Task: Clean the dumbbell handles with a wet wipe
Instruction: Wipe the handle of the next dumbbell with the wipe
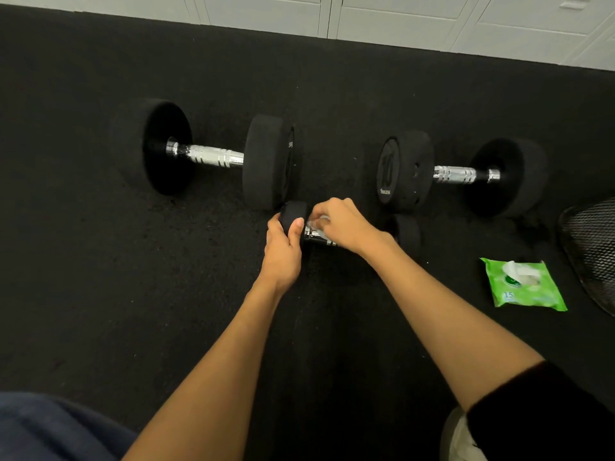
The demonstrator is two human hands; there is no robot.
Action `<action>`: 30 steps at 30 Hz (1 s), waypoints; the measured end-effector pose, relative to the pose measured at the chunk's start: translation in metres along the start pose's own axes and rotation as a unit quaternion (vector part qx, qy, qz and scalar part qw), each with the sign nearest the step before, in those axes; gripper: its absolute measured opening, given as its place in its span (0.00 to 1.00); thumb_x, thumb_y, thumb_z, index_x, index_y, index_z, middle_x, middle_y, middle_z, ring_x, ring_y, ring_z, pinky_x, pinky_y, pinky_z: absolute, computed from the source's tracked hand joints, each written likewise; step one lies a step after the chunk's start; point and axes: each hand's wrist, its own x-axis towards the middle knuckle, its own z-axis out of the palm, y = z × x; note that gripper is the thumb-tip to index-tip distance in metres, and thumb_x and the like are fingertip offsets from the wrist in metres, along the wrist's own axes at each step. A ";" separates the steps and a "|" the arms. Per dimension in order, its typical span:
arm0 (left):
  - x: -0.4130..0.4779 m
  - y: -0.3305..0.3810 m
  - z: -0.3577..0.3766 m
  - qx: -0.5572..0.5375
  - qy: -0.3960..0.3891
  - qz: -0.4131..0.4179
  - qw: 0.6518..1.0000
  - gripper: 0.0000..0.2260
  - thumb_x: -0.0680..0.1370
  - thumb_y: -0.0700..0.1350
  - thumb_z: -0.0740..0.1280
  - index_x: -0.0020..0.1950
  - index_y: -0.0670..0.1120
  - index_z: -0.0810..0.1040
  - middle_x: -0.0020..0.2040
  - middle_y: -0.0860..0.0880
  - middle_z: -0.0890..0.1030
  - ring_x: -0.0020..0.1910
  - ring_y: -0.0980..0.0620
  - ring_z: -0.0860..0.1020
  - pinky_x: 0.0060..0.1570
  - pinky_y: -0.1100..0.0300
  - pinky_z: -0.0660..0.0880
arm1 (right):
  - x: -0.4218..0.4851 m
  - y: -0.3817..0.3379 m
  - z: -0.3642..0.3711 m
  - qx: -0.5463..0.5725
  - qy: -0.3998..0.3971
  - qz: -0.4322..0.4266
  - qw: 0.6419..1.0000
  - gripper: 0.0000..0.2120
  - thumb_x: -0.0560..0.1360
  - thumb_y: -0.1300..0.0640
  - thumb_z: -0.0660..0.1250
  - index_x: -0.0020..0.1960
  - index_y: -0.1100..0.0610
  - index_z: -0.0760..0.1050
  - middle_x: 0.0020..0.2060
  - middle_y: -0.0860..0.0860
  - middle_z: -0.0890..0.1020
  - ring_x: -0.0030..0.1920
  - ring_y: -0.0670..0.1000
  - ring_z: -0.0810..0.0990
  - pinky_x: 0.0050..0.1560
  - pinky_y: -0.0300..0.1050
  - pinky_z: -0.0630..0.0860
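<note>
Both forearms reached to a small dumbbell (346,232): left hand (283,247) clamped its end, right hand (342,224) fingers pinched a wipe (316,224) on the handle; rotating it would reach underneath.

Left hand (283,247): forearm bare, reaching forward; grip closed around the left head of the small dumbbell (294,216), thumb across its near face. Right hand (342,224): forearm bare, dark sleeve at the elbow; knuckles up, fingers curled over the dumbbell's handle, pressing a wipe (316,224) onto it.
</note>
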 end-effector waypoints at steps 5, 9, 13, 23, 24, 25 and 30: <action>0.001 0.001 0.000 0.009 0.003 -0.001 1.000 0.28 0.81 0.59 0.53 0.77 0.48 0.51 0.74 0.44 0.62 0.72 0.45 0.63 0.69 0.49 0.63 | -0.024 0.013 -0.001 -0.034 0.007 -0.044 0.998 0.11 0.78 0.65 0.61 0.54 0.56 0.80 0.49 0.55 0.81 0.49 0.50 0.80 0.50 0.43 0.78; 0.002 0.002 -0.001 0.000 -0.003 -0.006 1.000 0.29 0.81 0.59 0.54 0.77 0.49 0.51 0.74 0.45 0.63 0.72 0.45 0.63 0.70 0.46 0.63 | -0.010 0.010 0.000 -0.006 0.024 0.001 1.000 0.09 0.79 0.61 0.61 0.52 0.55 0.80 0.48 0.55 0.80 0.46 0.51 0.79 0.43 0.43 0.77; 0.002 0.004 -0.002 -0.004 -0.005 -0.008 1.000 0.28 0.81 0.59 0.54 0.77 0.48 0.52 0.73 0.45 0.64 0.71 0.46 0.64 0.69 0.47 0.64 | -0.002 -0.001 0.015 -0.027 0.052 0.030 0.998 0.10 0.79 0.61 0.60 0.55 0.57 0.78 0.48 0.58 0.80 0.48 0.56 0.80 0.47 0.50 0.77; 0.009 0.010 -0.005 0.002 -0.016 -0.025 1.000 0.30 0.81 0.59 0.54 0.77 0.46 0.50 0.75 0.44 0.61 0.73 0.44 0.61 0.70 0.49 0.61 | -0.039 0.027 0.019 -0.026 0.094 -0.038 0.995 0.16 0.78 0.63 0.61 0.63 0.54 0.76 0.56 0.58 0.81 0.54 0.56 0.80 0.56 0.53 0.77; 0.009 0.011 -0.004 0.005 -0.016 -0.025 1.000 0.30 0.81 0.59 0.54 0.77 0.46 0.50 0.75 0.44 0.61 0.74 0.44 0.61 0.70 0.49 0.61 | -0.035 0.024 0.017 -0.016 0.098 -0.027 0.995 0.15 0.78 0.63 0.61 0.63 0.54 0.77 0.55 0.57 0.81 0.53 0.55 0.80 0.55 0.52 0.78; 0.010 0.012 -0.004 0.008 -0.017 -0.026 0.999 0.30 0.81 0.59 0.54 0.77 0.46 0.50 0.75 0.43 0.61 0.73 0.44 0.61 0.69 0.49 0.60 | -0.030 0.021 0.016 -0.008 0.100 -0.010 0.995 0.14 0.79 0.62 0.60 0.62 0.55 0.77 0.53 0.57 0.81 0.52 0.55 0.80 0.54 0.51 0.78; 0.013 0.014 -0.005 0.007 -0.017 -0.031 0.999 0.29 0.81 0.59 0.54 0.77 0.45 0.51 0.74 0.43 0.63 0.72 0.44 0.63 0.68 0.49 0.63 | -0.020 0.007 0.025 -0.051 0.105 0.016 0.993 0.14 0.78 0.62 0.61 0.63 0.56 0.74 0.55 0.57 0.80 0.54 0.58 0.79 0.54 0.54 0.77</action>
